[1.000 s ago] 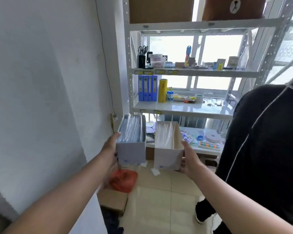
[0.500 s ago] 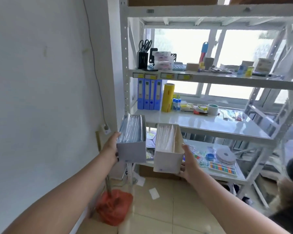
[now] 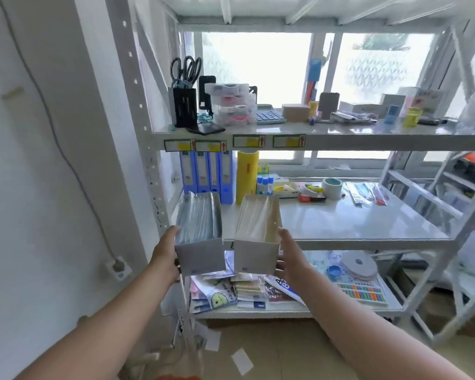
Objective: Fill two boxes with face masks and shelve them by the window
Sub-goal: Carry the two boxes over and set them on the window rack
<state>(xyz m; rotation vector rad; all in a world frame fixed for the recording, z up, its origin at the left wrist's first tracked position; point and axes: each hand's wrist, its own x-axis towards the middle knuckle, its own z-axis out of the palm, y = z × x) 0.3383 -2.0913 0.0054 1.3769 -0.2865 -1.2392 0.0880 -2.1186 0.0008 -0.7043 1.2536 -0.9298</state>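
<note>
1. Boxes, two in number, are carried in front of the rack. The left hand [image 3: 163,259] is clamped on the outer wall of the left box [image 3: 199,241], which holds wrapped blue-grey masks. The right hand [image 3: 291,255] is clamped on the outer wall of the right box [image 3: 257,238], which holds pale masks.
2. Both boxes are open at the top, packed full and held side by side with a narrow gap between them. They are level with the front edge of the middle shelf [image 3: 340,223] and not yet set down.
3. Risk, tilt: each box is held from one side only. In my judgement a slack grip would let a box pivot and spill its masks.
4. Risk, collision: the blue binders [image 3: 206,176] and the yellow roll [image 3: 247,174] stand at the back left of the shelf. Pushing the boxes in too far could knock them over.
5. Risk, edge: a box set partly over the front lip would likely tip onto the lower shelf [image 3: 285,308].
6. Clear surface lies mid-shelf, right of the roll.
</note>
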